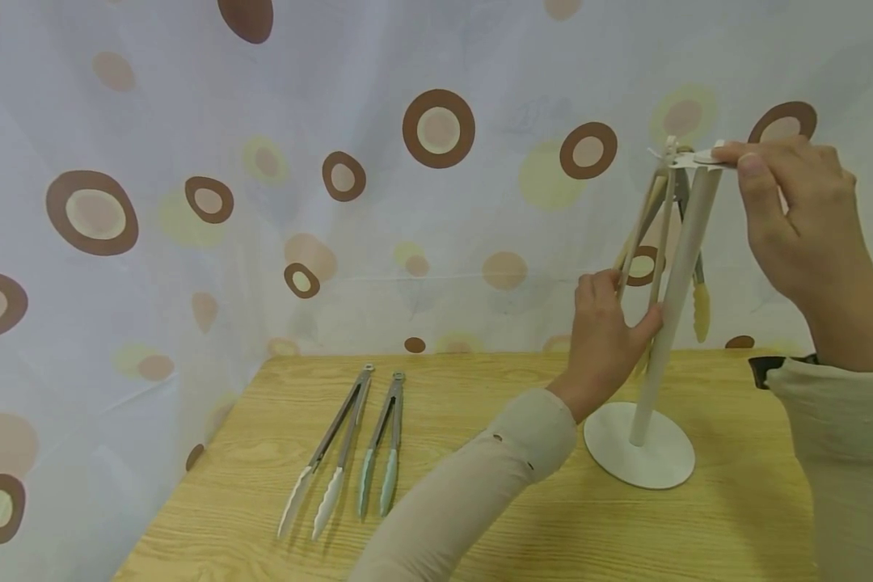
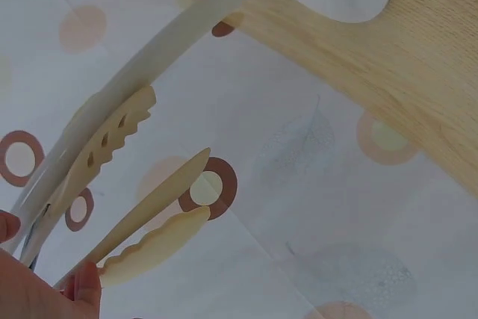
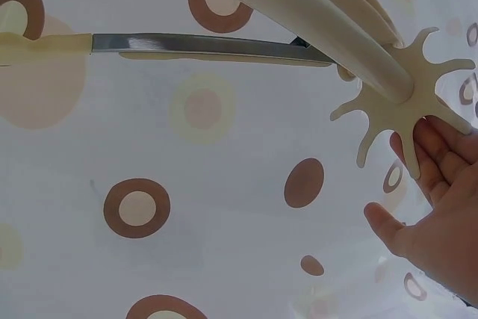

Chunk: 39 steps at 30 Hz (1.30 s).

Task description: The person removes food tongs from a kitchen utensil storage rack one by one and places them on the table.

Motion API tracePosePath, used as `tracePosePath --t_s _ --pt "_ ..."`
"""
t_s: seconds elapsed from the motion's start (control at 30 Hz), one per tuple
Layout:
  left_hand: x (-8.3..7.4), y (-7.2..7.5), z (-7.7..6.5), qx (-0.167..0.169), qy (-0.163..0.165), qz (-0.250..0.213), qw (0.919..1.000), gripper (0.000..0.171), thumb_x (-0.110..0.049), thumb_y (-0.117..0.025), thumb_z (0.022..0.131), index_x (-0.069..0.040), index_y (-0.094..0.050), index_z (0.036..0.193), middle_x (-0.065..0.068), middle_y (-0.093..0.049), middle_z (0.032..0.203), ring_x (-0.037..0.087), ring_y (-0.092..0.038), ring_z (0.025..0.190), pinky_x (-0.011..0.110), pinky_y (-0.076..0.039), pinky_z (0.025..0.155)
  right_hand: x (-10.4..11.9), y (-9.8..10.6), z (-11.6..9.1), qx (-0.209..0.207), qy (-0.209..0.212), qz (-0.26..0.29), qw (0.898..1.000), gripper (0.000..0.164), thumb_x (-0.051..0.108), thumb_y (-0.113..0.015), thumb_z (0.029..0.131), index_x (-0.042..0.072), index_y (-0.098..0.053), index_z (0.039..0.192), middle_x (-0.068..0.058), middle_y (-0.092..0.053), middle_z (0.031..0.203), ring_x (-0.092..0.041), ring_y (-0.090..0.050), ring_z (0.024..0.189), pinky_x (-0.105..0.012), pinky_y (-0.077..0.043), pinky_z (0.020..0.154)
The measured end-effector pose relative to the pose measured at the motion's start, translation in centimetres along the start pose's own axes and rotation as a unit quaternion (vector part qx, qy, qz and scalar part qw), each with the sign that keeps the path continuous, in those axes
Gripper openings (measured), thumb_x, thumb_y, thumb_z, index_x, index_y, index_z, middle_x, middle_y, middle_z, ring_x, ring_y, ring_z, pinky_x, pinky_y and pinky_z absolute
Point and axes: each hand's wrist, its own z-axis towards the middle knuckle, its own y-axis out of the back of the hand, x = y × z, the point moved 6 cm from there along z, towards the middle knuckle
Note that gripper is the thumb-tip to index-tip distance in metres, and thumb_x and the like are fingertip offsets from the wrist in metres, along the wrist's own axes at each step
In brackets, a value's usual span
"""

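Observation:
My left hand [image 1: 605,335] holds a pair of cream tongs [image 2: 146,211] partway up a white hanging stand, with the thumb beside its pole [image 1: 671,323]. Behind the pole in the left wrist view is a slotted cream utensil head [image 2: 116,128]. Tongs with a yellow tip [image 1: 701,311] hang on the stand's far side. At the top, the fingers of my right hand [image 1: 807,214] rest against the prongs of the hook plate [image 3: 388,117]. In the right wrist view its thumb stands apart from the plate.
The stand's round white base [image 1: 671,461] sits on the wooden table [image 1: 480,388]. To the left lie tongs with white tips [image 1: 329,501] and tongs with pale green tips [image 1: 389,481]. A patterned curtain [image 1: 495,218] surrounds the table's back and left side.

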Motion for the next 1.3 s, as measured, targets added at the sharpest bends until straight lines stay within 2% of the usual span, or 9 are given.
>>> tracePosePath --t_s 0.23,0.37,0.57,0.67,0.77,0.83,0.93,1.17,1.3 --pt "-0.2 -0.3 0.3 0.014 0.024 0.018 0.9994 0.047 -0.03 -0.072 0.088 -0.003 -0.046 0.117 0.004 -0.044 0.101 0.011 -0.045 0.091 0.006 -0.036 0.08 0.0 0.0 0.0 -0.008 0.008 0.007 1.0 0.039 0.025 -0.038 0.105 0.001 -0.065 0.119 0.039 -0.041 0.11 0.008 -0.031 0.103 -0.042 -0.022 0.096" --pt "-0.1 -0.5 0.4 0.028 0.046 0.011 0.9985 0.048 -0.031 -0.071 0.088 -0.005 -0.045 0.119 0.003 -0.043 0.102 0.01 -0.044 0.092 0.007 -0.037 0.08 -0.1 0.1 0.0 -0.007 0.008 0.008 1.0 0.039 0.025 -0.038 0.105 0.001 -0.065 0.119 0.039 -0.04 0.11 0.001 -0.036 0.106 -0.043 -0.023 0.096" --pt "0.1 -0.6 0.8 0.031 0.067 -0.001 0.9973 0.047 -0.03 -0.071 0.089 -0.006 -0.045 0.119 0.003 -0.044 0.104 0.01 -0.046 0.094 0.006 -0.037 0.08 -0.1 0.1 0.0 -0.003 0.01 0.003 1.0 0.04 0.025 -0.037 0.105 0.0 -0.064 0.12 0.034 -0.042 0.111 -0.018 -0.042 0.106 -0.042 -0.022 0.097" --pt "0.1 -0.6 1.0 0.028 0.064 0.011 0.9975 0.046 -0.031 -0.071 0.089 -0.006 -0.046 0.118 0.003 -0.045 0.103 0.01 -0.047 0.093 0.007 -0.038 0.08 0.0 0.1 0.0 -0.002 0.008 0.004 1.0 0.039 0.024 -0.037 0.105 0.001 -0.064 0.12 0.036 -0.041 0.111 -0.009 -0.041 0.107 -0.041 -0.022 0.097" --pt "0.2 -0.7 1.1 0.029 0.068 0.022 0.997 0.046 -0.032 -0.071 0.088 -0.006 -0.046 0.117 0.002 -0.045 0.103 0.01 -0.047 0.092 0.007 -0.038 0.079 0.0 0.1 -0.1 -0.003 0.005 0.007 1.0 0.038 0.023 -0.037 0.105 0.001 -0.064 0.12 0.041 -0.039 0.109 0.008 -0.033 0.106 -0.039 -0.021 0.098" --pt "0.2 -0.8 1.1 0.033 0.074 0.024 0.9964 0.045 -0.032 -0.071 0.089 -0.007 -0.046 0.117 0.002 -0.045 0.102 0.009 -0.046 0.092 0.007 -0.038 0.077 0.0 0.1 -0.1 -0.003 0.005 0.008 1.0 0.038 0.023 -0.038 0.105 0.001 -0.064 0.12 0.041 -0.039 0.109 0.009 -0.032 0.105 -0.04 -0.021 0.098" --pt "0.1 -0.9 1.2 0.035 0.083 0.033 0.9954 0.043 -0.031 -0.07 0.089 -0.008 -0.047 0.116 0.0 -0.044 0.102 0.008 -0.046 0.092 0.007 -0.038 0.076 0.0 0.1 -0.1 -0.004 0.001 0.008 1.0 0.037 0.023 -0.038 0.105 0.002 -0.065 0.12 0.039 -0.041 0.112 0.004 -0.035 0.107 -0.04 -0.021 0.098" --pt "-0.2 -0.7 1.3 0.021 0.077 0.067 0.9946 0.038 -0.028 -0.07 0.087 -0.009 -0.047 0.111 -0.002 -0.042 0.097 0.007 -0.044 0.087 0.007 -0.037 0.072 0.1 0.0 -0.1 -0.002 -0.007 0.006 1.0 0.038 0.025 -0.037 0.105 0.002 -0.064 0.12 0.038 -0.041 0.113 -0.027 -0.041 0.108 -0.042 -0.02 0.096" --pt "-0.3 -0.5 1.3 0.009 0.07 0.075 0.9946 0.036 -0.025 -0.071 0.082 -0.009 -0.047 0.103 -0.002 -0.04 0.091 0.007 -0.041 0.081 0.007 -0.034 0.067 0.0 0.1 -0.1 -0.005 -0.008 0.006 1.0 0.038 0.025 -0.038 0.105 0.002 -0.065 0.12 0.041 -0.039 0.11 -0.019 -0.041 0.106 -0.044 -0.021 0.096"
